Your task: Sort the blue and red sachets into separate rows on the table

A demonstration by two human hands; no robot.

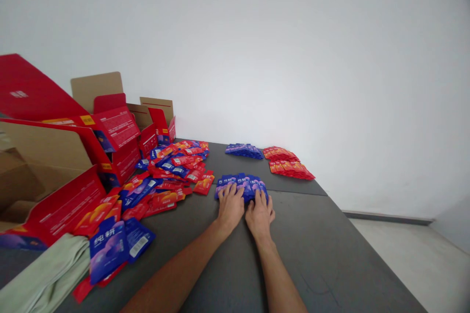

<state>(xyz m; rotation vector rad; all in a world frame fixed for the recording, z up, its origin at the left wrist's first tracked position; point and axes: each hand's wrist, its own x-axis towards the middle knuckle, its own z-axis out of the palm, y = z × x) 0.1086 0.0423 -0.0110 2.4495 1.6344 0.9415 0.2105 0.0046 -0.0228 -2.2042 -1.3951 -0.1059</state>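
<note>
A row of overlapping blue pouches (240, 182) with white lettering and purple patches lies on the dark table. My left hand (230, 208) rests on the near left part of this row, its fingers spread over the pouches. Close beside it, my right hand (259, 215) touches the near right part, fingers apart and slightly bent, thumb out to the right. Neither hand is wrapped round a pouch. My fingertips cover part of the row's near edge.
Farther back lie a blue pouch row (244, 150) and two red pouch rows (291, 169). At left, mixed loose pouches (167, 171) are heaped before open red cartons (73, 200). A pale green cloth (47, 274) lies front left. The table (293, 249) ends at right; a white wall stands behind.
</note>
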